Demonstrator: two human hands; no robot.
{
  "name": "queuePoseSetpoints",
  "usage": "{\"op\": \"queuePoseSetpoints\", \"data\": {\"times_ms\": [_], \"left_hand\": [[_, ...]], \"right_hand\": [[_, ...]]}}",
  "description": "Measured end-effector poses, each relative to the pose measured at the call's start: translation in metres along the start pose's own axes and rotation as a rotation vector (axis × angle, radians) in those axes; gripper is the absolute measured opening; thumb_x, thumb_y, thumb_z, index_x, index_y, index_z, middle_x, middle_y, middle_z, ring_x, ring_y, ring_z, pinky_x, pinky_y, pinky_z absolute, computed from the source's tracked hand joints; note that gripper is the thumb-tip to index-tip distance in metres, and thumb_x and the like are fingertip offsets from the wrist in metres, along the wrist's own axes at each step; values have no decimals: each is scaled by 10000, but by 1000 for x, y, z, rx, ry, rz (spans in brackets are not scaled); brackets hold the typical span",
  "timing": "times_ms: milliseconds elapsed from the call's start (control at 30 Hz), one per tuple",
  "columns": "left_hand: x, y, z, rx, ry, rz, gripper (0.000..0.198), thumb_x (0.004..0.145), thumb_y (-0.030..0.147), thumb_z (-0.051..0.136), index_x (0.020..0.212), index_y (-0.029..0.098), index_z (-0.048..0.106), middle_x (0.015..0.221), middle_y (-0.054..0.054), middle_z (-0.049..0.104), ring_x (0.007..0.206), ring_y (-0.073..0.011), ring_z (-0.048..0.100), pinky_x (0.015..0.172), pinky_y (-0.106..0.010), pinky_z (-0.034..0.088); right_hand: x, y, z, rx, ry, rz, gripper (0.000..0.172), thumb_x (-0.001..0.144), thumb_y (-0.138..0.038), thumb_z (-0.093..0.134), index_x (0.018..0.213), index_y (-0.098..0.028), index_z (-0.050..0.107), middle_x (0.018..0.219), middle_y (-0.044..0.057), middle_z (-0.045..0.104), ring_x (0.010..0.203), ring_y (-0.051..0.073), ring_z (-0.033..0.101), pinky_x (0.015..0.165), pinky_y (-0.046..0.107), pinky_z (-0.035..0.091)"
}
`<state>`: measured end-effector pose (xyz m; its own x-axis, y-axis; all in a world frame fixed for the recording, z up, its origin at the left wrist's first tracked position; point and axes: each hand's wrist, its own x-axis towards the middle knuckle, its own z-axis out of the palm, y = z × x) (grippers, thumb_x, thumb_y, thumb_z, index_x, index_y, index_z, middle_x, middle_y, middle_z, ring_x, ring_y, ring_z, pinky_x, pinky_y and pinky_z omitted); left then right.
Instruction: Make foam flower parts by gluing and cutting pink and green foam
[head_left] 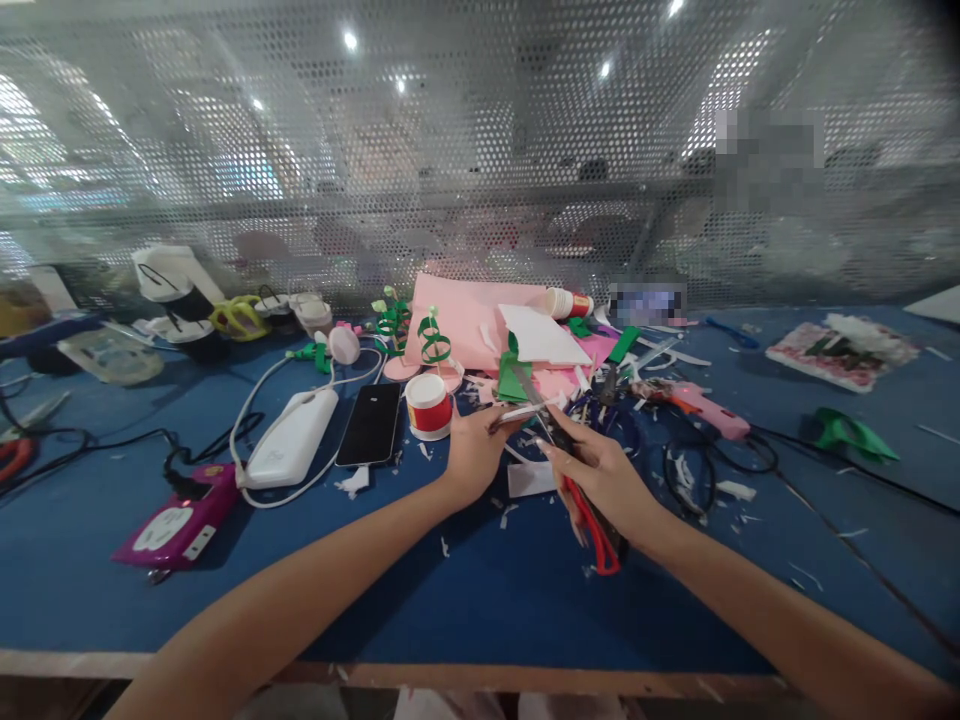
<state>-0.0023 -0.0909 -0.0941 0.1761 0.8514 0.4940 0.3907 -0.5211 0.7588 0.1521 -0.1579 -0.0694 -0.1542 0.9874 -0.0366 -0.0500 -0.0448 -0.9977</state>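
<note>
Near the middle of the table, my right hand (604, 478) grips a pair of scissors (594, 525) with red handles, its blades pointing away and to the left. My left hand (476, 450) is closed on a small white paper piece (523, 411) beside the blades. Whether the blades touch the paper is hard to make out. Just left of my left hand stands a red and white paper cup (428, 405). Beyond the fingers lies a green paper piece (514, 378). Below the hands rests a white paper rectangle (531, 479).
Pink sheets (472, 315) and a white sheet (541, 335) lie at the back before a perforated metal screen (450, 150). A phone (369, 425), white power bank (292, 437) and purple power strip (178, 520) are on the left. A pink glue gun (712, 410) with its cord lies right.
</note>
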Motion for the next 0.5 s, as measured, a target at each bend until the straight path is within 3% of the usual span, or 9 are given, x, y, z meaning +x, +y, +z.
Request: {"op": "queuePoseSetpoints", "data": {"times_ms": [267, 500], "left_hand": [[4, -4, -3, 70, 83, -89, 148, 779, 178, 590, 850, 159, 719, 716, 8, 695, 636, -115, 583, 598, -198, 436], [4, -3, -3, 85, 91, -104, 168, 769, 140, 561, 829, 157, 717, 654, 16, 663, 586, -104, 533, 548, -188, 394]], "right_hand": [[-7, 0, 6, -23, -33, 16, 747, 805, -363, 572, 1450, -238, 217, 488, -83, 501, 304, 96, 471, 284, 219, 435], [-5, -3, 3, -11, 33, 6, 738, 801, -369, 564, 1446, -280, 217, 479, -91, 499, 292, 106, 474, 268, 234, 438]]}}
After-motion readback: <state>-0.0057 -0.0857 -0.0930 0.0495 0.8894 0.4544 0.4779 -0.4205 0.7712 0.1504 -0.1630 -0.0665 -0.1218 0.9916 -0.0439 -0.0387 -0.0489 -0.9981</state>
